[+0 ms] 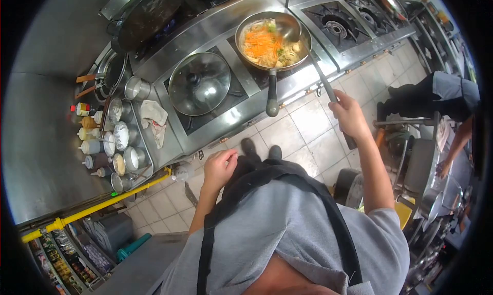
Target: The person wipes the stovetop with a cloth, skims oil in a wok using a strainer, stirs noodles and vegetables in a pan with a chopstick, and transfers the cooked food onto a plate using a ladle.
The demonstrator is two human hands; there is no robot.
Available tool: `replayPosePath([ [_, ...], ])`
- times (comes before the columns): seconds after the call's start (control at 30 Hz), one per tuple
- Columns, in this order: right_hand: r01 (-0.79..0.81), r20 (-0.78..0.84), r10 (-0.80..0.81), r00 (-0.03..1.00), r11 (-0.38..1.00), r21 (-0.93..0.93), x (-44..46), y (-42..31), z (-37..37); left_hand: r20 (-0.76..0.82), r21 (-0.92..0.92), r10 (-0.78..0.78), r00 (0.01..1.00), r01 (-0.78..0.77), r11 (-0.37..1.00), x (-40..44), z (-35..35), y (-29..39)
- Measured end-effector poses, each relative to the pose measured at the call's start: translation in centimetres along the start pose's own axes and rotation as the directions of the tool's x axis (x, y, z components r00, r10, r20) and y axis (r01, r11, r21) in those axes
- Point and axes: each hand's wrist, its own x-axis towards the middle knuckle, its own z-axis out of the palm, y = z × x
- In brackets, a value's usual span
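My right hand (350,114) is wrapped round the long dark handle of a ladle (289,29), whose metal bowl rests in the frying pan (307,48). Shredded orange carrot, pale noodle-like strips and bits of green (263,44) fill the pan. Its black handle (272,96) points toward me, with no hand on it. In front of my body at the left, my left hand (221,166) hangs with fingers curled in, nothing visible in them. A glass lid (199,83) with a black knob covers whatever sits on the burner left of the pan.
Two bare burners (336,28) lie right of the pan. Squeeze bottles (91,146), metal tubs (134,158) and a folded cloth (154,118) sit at the left. A yellow pipe (113,199) runs below them. A co-worker's arm (457,146) reaches over a right-hand counter.
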Motion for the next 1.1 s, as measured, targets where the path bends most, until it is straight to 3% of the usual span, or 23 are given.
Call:
replayPosePath([
  [0.03,0.106,-0.103,-0.116,0.988,0.99,-0.097,0.8,0.7,0.5,0.006,0.002,-0.004,1.0,0.004,1.0,0.3,0.0,-0.1],
  [0.17,-0.023,-0.085,0.022,0.996,1.0,-0.015,2.5,-0.5,1.2,0.15,-0.006,0.013,0.989,-0.012,1.0,3.3,0.9,-0.8],
  [0.23,0.12,-0.187,-0.192,0.963,0.933,-0.341,3.5,-0.1,2.5,0.186,-0.013,0.027,0.982,-0.025,1.0,4.9,1.0,-1.1],
  [0.3,0.138,-0.212,-0.23,0.95,0.916,-0.376,3.2,-0.7,3.1,0.167,-0.049,0.131,0.977,-0.125,0.991,7.4,1.2,-1.1],
  [0.37,0.13,-0.211,-0.17,0.963,0.973,-0.19,3.1,-0.9,3.7,0.194,-0.086,0.09,0.977,-0.075,0.994,9.2,1.6,-1.0],
  [0.4,0.129,-0.213,-0.172,0.962,0.971,-0.2,3.6,-1.7,3.3,0.22,-0.104,0.055,0.974,-0.033,0.994,10.4,1.9,-1.1],
  [0.47,-0.219,0.062,0.21,0.976,0.952,0.214,4.1,-3.5,2.5,0.243,-0.136,0.094,0.965,-0.062,0.989,11.9,2.3,-1.3],
  [0.5,-0.218,0.056,0.211,0.976,0.953,0.21,4.2,-3.6,2.9,0.261,-0.16,0.139,0.955,-0.099,0.982,12.8,2.6,-1.4],
  [0.57,0.046,-0.184,-0.086,0.979,0.976,-0.212,3.9,-3.0,4.1,0.269,-0.204,0.162,0.95,-0.108,0.973,14.3,2.6,-0.8],
  [0.63,0.068,-0.214,-0.121,0.969,0.968,-0.24,3.8,-3.5,4.6,0.282,-0.246,0.179,0.943,-0.109,0.963,15.2,3.0,-0.7],
  [0.7,-0.052,-0.027,0.059,0.998,0.977,0.207,3.8,-5.2,4.8,0.299,-0.269,0.16,0.941,-0.078,0.96,16.1,3.7,-0.8],
  [0.73,-0.165,0.056,0.155,0.986,0.942,0.292,3.8,-5.7,4.9,0.302,-0.275,0.16,0.94,-0.075,0.959,16.4,3.8,-0.8],
  [0.8,-0.172,0.047,0.165,0.985,0.945,0.279,4.0,-5.9,5.4,0.395,-0.264,0.141,0.908,-0.034,0.964,17.1,3.9,-0.7],
  [0.97,-0.067,-0.087,0.084,0.993,0.98,0.19,4.0,-5.4,6.2,0.424,-0.283,0.156,0.892,-0.033,0.958,17.8,4.3,-1.8],
  [1.0,-0.2,0.029,0.199,0.98,0.943,0.265,3.5,-7.4,5.3,0.427,-0.296,0.155,0.891,-0.025,0.955,17.9,4.4,-2.1],
  [1.1,-0.17,0.117,0.148,0.982,0.964,0.205,3.3,-6.6,4.8,0.454,-0.294,0.174,0.874,-0.037,0.955,18.4,4.6,-2.5],
])
